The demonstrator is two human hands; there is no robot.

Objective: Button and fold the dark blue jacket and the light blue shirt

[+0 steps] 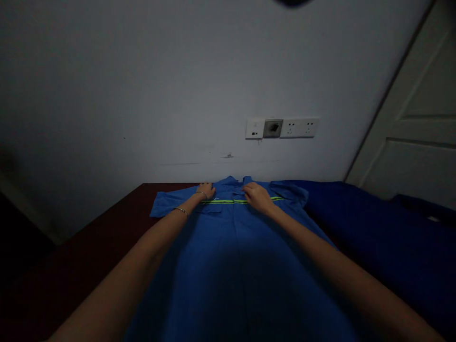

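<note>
A blue work jacket (pixel 217 237) with a thin yellow-green stripe across its chest lies spread out, its collar towards the wall. My left hand (pixel 206 190) rests on the upper chest near the left shoulder, fingers stretched over the cloth; two thin bracelets circle that wrist and forearm. Close to the front opening, below the collar, my right hand (pixel 257 196) has its fingers bent together at the fabric by a chest pocket flap. The fingertips are small and dim. One sleeve (pixel 164 204) reaches out to the left, while the other is folded near the right shoulder.
The jacket lies on a dark red tabletop (pixel 117 228) against a pale wall (pixel 178 95). Wall sockets (pixel 299 128) sit above its back edge. Darker blue cloth (pixel 366 237) covers the right side, and a panelled door (pixel 416 137) stands at the far right.
</note>
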